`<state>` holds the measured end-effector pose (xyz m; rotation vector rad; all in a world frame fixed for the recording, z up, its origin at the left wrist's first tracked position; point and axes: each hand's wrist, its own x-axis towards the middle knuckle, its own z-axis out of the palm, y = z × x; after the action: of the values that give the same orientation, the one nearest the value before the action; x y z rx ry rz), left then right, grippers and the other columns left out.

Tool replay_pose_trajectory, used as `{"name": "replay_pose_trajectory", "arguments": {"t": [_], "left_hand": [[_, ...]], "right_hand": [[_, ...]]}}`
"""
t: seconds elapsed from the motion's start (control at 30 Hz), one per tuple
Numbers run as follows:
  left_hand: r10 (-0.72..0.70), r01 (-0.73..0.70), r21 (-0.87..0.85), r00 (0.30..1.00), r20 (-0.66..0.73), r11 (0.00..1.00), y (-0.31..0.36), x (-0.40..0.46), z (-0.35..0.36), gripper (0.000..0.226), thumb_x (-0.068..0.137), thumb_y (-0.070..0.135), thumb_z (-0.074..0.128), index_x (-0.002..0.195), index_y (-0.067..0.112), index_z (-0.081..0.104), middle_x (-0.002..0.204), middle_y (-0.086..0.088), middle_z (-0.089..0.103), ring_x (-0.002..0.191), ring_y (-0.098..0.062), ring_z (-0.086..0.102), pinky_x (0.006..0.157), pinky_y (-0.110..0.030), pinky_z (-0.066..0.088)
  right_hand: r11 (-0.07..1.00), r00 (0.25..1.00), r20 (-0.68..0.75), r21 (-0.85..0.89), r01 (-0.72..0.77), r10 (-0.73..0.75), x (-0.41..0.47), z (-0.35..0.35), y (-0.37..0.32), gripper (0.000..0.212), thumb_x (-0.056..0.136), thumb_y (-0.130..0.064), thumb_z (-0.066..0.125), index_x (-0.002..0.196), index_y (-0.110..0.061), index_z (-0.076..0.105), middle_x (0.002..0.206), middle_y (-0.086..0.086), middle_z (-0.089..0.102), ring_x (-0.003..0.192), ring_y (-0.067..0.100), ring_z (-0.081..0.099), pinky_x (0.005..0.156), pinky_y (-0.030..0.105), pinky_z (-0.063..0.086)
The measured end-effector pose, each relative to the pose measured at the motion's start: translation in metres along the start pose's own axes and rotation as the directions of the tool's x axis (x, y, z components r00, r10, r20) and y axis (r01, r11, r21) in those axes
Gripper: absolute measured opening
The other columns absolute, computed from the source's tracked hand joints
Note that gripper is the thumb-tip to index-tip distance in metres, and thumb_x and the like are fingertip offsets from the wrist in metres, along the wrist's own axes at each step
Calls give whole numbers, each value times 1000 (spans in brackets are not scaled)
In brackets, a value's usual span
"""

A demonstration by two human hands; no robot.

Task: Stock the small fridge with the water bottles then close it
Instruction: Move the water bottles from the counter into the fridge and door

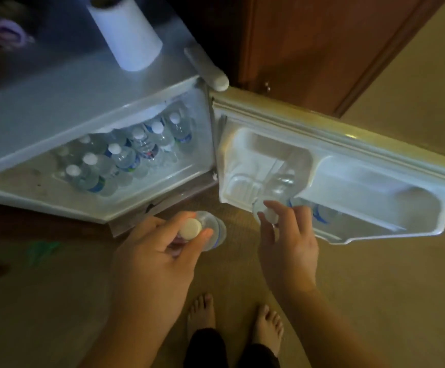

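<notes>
Hands each held a water bottle at the open fridge.

Right hand (286,235) pinched a bottle (277,192) by its cap, lowering it upright into the door shelf (375,208). Left hand (160,251) gripped another bottle (210,229) by the neck, probably waiting its turn. Fridge (56,107) floor already carried rows of bottles (125,158).

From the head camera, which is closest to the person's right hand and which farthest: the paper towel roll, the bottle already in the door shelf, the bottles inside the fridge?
From the right hand:
1. Bottle in the door shelf, just beside the fingers.
2. Bottles inside the fridge, up and to the left.
3. Paper towel roll, on top of the fridge, farthest.
</notes>
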<state>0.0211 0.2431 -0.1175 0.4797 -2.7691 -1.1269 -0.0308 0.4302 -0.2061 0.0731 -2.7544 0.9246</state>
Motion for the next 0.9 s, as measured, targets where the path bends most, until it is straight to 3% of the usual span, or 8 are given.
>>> {"name": "replay_pose_trajectory", "arguments": {"t": [0.13,0.33,0.47,0.67,0.9], "left_hand": [[19,-19,-3,1000,22,1000,-24,11,25,23,81,42,81,103,42,75,87,15,58,81,-2,64,63,-28,56],[61,-59,-50,997,43,997,-36,28,59,23,84,38,78,106,33,78,88,10,61,77,-4,67,60,-31,58],[59,-54,-69,995,79,996,-39,40,76,23,86,43,73,108,35,76,90,11,64,80,-1,68,61,-26,58],[119,-113,-73,990,80,991,-35,58,89,26,87,38,73,112,30,76,94,8,60,81,-4,68,61,-31,60],[139,-139,-5,987,81,990,-27,69,97,22,88,39,72,108,32,76,90,11,55,76,-3,65,58,-20,53]], "right_hand": [[991,995,3,-89,98,-98,6,35,25,32,87,-2,76,117,-7,68,106,9,57,87,20,57,68,23,46],[971,984,34,-162,179,-176,23,74,55,35,83,3,77,116,-6,67,102,11,57,82,25,60,66,26,48],[981,989,116,-160,109,-91,29,94,72,40,81,6,75,117,-8,64,104,11,54,82,28,58,64,28,45],[984,977,211,-177,4,34,48,101,74,39,92,-2,67,129,-12,60,120,13,53,103,33,57,72,40,53],[959,919,289,-173,-226,269,65,106,57,77,94,3,55,155,-31,23,156,1,22,133,27,32,94,43,48]]}}
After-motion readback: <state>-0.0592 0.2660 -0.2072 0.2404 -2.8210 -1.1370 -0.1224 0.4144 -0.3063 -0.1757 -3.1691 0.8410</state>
